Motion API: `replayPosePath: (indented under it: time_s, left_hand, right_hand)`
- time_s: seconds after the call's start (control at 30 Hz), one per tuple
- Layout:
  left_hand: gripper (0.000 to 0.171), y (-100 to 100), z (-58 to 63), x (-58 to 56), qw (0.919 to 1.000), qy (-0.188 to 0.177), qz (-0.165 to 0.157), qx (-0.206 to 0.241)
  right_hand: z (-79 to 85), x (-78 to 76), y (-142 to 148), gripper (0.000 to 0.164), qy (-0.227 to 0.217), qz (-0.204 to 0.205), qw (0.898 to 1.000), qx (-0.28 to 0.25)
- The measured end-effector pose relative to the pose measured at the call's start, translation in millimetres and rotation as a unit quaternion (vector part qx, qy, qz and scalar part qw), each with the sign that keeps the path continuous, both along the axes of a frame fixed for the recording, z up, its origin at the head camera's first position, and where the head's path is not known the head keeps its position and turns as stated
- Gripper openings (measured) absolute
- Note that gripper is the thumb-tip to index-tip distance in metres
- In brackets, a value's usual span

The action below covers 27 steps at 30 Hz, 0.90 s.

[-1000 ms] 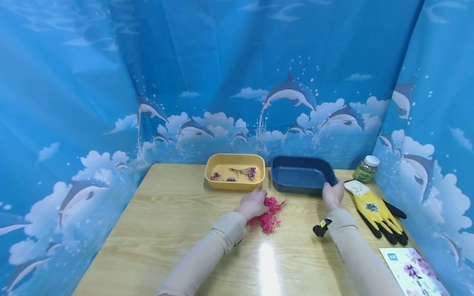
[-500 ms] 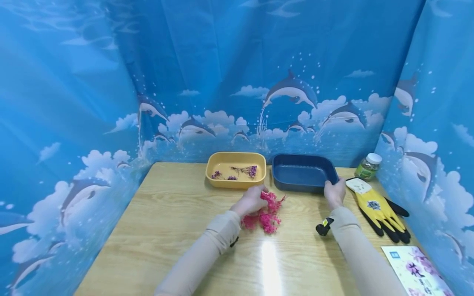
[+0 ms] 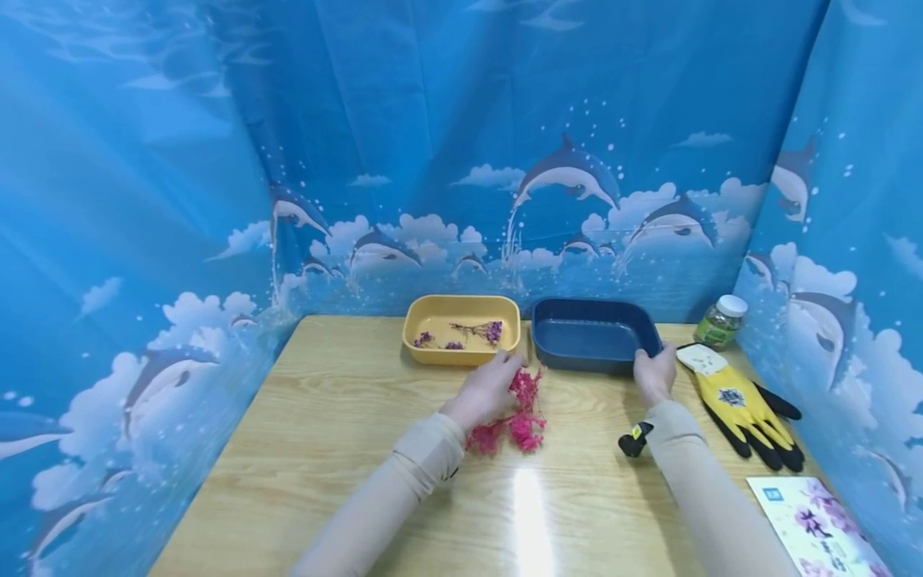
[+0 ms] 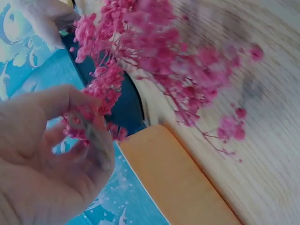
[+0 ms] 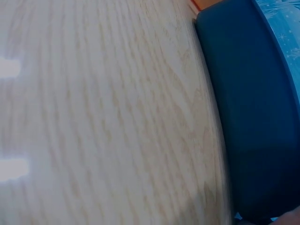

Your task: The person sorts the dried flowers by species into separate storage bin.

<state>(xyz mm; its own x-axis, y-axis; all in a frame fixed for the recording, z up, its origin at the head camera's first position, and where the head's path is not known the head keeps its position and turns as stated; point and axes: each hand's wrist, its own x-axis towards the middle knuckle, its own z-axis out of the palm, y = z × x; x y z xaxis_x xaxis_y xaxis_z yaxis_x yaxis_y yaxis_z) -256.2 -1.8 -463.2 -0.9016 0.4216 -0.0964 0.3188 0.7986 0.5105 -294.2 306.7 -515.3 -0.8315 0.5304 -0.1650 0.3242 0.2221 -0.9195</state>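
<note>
My left hand pinches a bunch of pink dried flowers just in front of the yellow dish. In the left wrist view, thumb and fingers of that left hand close around the stems, and the pink blossoms spread beyond them. My right hand grips the front right corner of a dark blue dish, thumb over the rim. Only a sliver of that hand shows in the right wrist view, beside the blue dish's wall. Small purple dried flowers lie inside the yellow dish.
To the right lie yellow and black work gloves, with a white-lidded jar behind them. A flower-printed booklet is at the near right. A dolphin-print curtain borders the wooden table at the back and sides.
My left hand has shifted slightly left with the pink flowers, whose sprigs have turned a little. The right hand stays on the blue dish. The whole view has drifted slightly.
</note>
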Motion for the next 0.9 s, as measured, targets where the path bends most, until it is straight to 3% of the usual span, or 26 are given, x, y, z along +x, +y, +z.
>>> replayPosePath:
  time_s: [0.13,0.23,0.33,0.43,0.6,0.77,0.9]
  left_hand:
    - [0.059,-1.0,-0.1,3.7,0.9964,0.006,-0.051,-0.068]
    - [0.043,-2.5,-2.2,3.4,0.9923,0.008,-0.076,-0.097]
    - [0.038,-4.0,-4.0,2.3,0.9908,0.01,-0.084,-0.106]
    - [0.048,-5.3,-4.2,1.6,0.9952,-0.001,-0.065,-0.073]
    - [0.079,-3.8,3.1,-1.8,0.9991,-0.006,-0.027,0.033]
    - [0.072,0.8,14.9,-7.0,0.9954,0.01,-0.024,0.093]
    - [0.061,6.2,20.4,-13.0,0.9946,0.034,-0.014,0.097]
  right_hand:
    - [-0.5,-0.4,0.9,0.059,0.001,0.001,1.0,0.004]
    - [-0.9,0.1,1.0,0.059,0.002,0.001,1.0,0.002]
    - [-1.4,0.4,1.3,0.059,0.003,0.001,1.0,0.001]
    - [-1.5,0.3,2.4,0.059,0.003,0.001,1.0,0.001]
    - [-0.5,0.9,4.8,0.06,-0.003,0.002,1.0,0.0]
    - [-0.1,-0.6,7.6,0.059,0.006,-0.008,1.0,-0.012]
    - [-0.1,-1.4,7.5,0.058,0.004,-0.011,1.0,-0.018]
